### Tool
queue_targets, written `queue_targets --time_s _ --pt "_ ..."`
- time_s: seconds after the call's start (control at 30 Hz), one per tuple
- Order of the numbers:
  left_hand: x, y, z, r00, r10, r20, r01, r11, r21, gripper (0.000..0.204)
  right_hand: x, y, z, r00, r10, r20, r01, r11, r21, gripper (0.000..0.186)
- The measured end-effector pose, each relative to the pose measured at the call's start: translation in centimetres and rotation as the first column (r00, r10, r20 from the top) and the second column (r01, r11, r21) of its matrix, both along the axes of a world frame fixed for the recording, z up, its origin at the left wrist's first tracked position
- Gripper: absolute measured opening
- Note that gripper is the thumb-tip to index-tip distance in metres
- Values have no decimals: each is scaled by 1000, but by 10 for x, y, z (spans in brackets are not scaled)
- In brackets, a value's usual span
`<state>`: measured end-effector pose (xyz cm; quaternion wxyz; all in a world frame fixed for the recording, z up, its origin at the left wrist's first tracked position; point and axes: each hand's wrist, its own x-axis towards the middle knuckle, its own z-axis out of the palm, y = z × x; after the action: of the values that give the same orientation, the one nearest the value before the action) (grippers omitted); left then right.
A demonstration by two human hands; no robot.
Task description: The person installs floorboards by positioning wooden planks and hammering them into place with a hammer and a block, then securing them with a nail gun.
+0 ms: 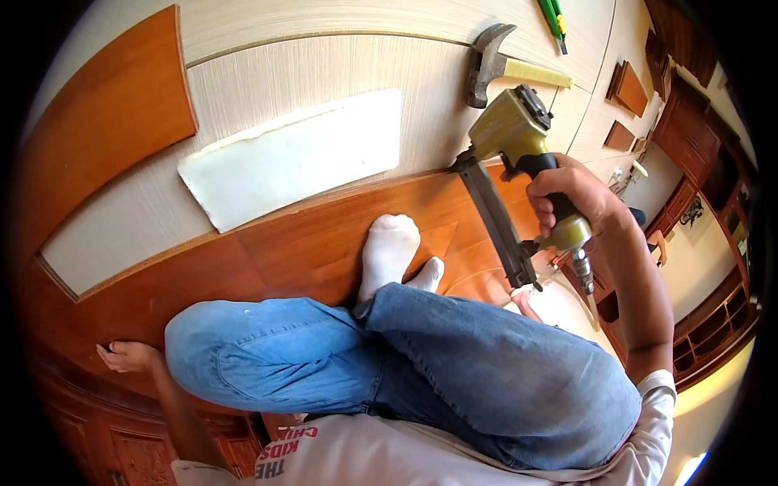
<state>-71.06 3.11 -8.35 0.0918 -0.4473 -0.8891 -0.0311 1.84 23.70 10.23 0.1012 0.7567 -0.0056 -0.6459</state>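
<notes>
My right hand [567, 193] is closed around the black grip of an olive-green pneumatic nail gun [509, 134]. The gun is held up over the right side, its long dark magazine slanting down toward my knee. A hose is coupled at the base of its handle. Out at the far left, beside my bent knee, my left hand [131, 356] rests by the reddish-brown wood surface [267, 257], fingers loosely apart with nothing visible in them. A claw hammer [488, 69] with a pale yellow handle lies just beyond the nail gun.
A white rectangular slab [300, 158] with rough edges lies on pale grained panels [324, 69]. An orange-brown board [121, 121] is at the left. A green utility knife [554, 23] lies at the top. Smaller wood pieces [628, 89] and wooden cabinets [685, 146] stand at the right.
</notes>
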Motion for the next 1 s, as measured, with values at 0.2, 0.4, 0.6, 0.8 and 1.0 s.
queue_targets --time_s 0.2,0.4,0.6,0.8,1.0 --pt "0 5 0 1000 15 -5 -15 1000 14 49 16 -2 2 998 -36 -42 35 999 -1 37" --pt "8 7 2 998 63 1 -63 998 17 49 40 0 2 999 17 -45 -18 1000 -8 38" --pt "2 9 1 998 56 7 -56 998 8 49 55 -10 4 1000 16 18 -16 1000 2 38" --pt "-7 -2 -5 999 35 -10 -35 999 8 50 77 -10 6 999 5 35 -5 1000 10 33" --pt "-20 -7 -12 1000 4 -14 -4 1000 18 51 80 -16 8 997 27 67 -29 999 23 33"
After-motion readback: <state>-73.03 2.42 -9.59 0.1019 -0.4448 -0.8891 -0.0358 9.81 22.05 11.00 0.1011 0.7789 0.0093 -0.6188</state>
